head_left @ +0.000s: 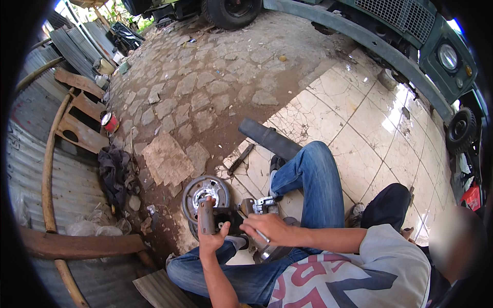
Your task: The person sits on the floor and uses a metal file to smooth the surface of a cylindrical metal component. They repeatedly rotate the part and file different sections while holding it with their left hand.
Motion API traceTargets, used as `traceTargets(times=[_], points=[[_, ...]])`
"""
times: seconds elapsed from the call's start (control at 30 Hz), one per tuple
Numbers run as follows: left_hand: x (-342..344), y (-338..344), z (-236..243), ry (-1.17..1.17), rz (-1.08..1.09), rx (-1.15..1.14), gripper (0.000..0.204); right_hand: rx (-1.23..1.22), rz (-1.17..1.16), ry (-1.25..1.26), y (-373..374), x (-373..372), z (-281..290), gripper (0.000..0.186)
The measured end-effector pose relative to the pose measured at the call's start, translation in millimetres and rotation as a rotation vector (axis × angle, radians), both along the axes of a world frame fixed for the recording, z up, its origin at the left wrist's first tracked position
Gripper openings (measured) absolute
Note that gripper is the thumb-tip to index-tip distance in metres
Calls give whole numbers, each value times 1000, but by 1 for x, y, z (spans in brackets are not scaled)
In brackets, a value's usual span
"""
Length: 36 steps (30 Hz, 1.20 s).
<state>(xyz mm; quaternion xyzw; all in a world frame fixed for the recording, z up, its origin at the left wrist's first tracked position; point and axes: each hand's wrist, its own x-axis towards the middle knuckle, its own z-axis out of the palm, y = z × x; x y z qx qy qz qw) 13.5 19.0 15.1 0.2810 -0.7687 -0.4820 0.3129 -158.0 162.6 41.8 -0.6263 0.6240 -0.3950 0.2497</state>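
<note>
Nearest my camera is the person's grey T-shirt (pixel 403 256) with large printed shapes. Beyond it I see a rough grey stone-and-dirt yard (pixel 185 84) meeting a floor of glossy, cracked cream tiles (pixel 328 128); a dark green metal vehicle (pixel 434 66) stands far right, a grey corrugated metal wall (pixel 77 179) left. Before a round grey metal plate (pixel 191 197), the left hand (pixel 212 237) clasps a brown curved metal piece (pixel 206 217); apart but near, the right hand (pixel 268 229) grips a slim silvery rod (pixel 262 235).
</note>
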Motion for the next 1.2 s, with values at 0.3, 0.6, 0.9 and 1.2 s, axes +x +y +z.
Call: traceTargets(times=[0.3, 0.6, 0.9, 1.2], points=[[0, 8, 0, -21, -2, -40, 81, -50, 99, -26, -7, -26, 17, 21], [-3, 3, -5, -1, 66, -40, 78, -56, 200, -94, 14, -13, 10, 17], [-8, 5, 8, 6, 48, -117, 76, 76, 294, -40, 15, -15, 30, 22], [-14, 4, 9, -11, 54, -138, 78, 123, 274, 55, 2, -18, 16, 18]])
